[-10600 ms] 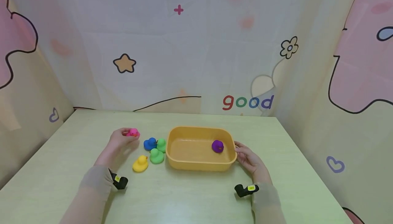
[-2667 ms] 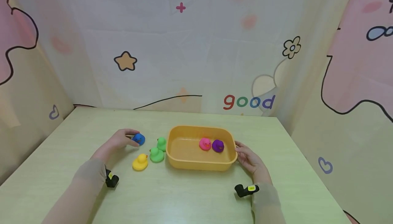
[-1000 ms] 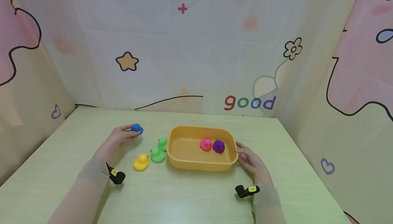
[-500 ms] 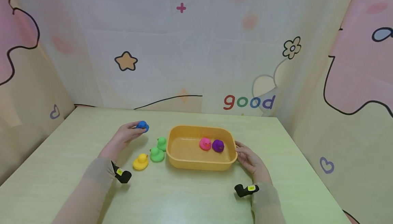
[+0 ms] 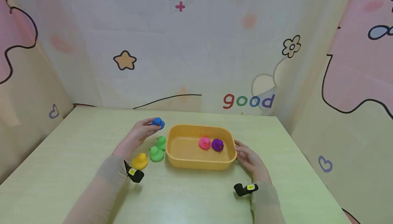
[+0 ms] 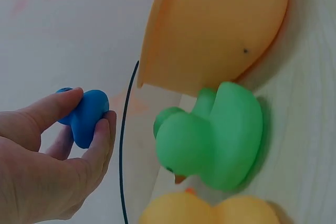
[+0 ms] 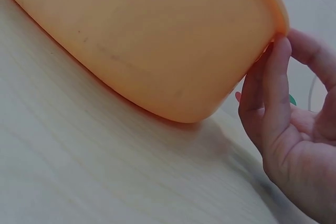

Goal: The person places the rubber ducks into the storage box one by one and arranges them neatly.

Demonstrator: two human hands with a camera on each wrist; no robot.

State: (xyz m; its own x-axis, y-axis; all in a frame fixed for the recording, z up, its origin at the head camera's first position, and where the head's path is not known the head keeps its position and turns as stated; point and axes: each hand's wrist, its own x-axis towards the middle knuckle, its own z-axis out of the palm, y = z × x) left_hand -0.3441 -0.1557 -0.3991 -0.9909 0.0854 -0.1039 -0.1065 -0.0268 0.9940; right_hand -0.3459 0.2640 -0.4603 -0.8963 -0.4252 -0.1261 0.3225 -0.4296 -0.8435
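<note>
My left hand (image 5: 142,131) pinches a blue rubber duck (image 5: 158,123) between thumb and fingers, raised above the table left of a yellow plastic basin (image 5: 196,164). In the left wrist view the blue duck (image 6: 88,115) sits at the fingertips, apart from the basin wall (image 6: 210,30). My right hand (image 5: 249,157) grips the basin's right end; in the right wrist view its thumb and fingers (image 7: 277,72) meet at the rim. Inside the basin a pink duck (image 5: 204,143) and a purple duck (image 5: 218,145) stand side by side toward the right.
Two green ducks (image 5: 156,153) stand on the table against or close to the basin's left end. A yellow duck (image 5: 140,161) lies nearer me, beside the left forearm. A printed cloth backdrop (image 5: 196,53) rises behind the table (image 5: 190,196).
The pink duck, earlier in my left hand, now stands in the basin. The left hand has picked up the blue duck and moved it rightward toward the basin. The right hand has stayed put.
</note>
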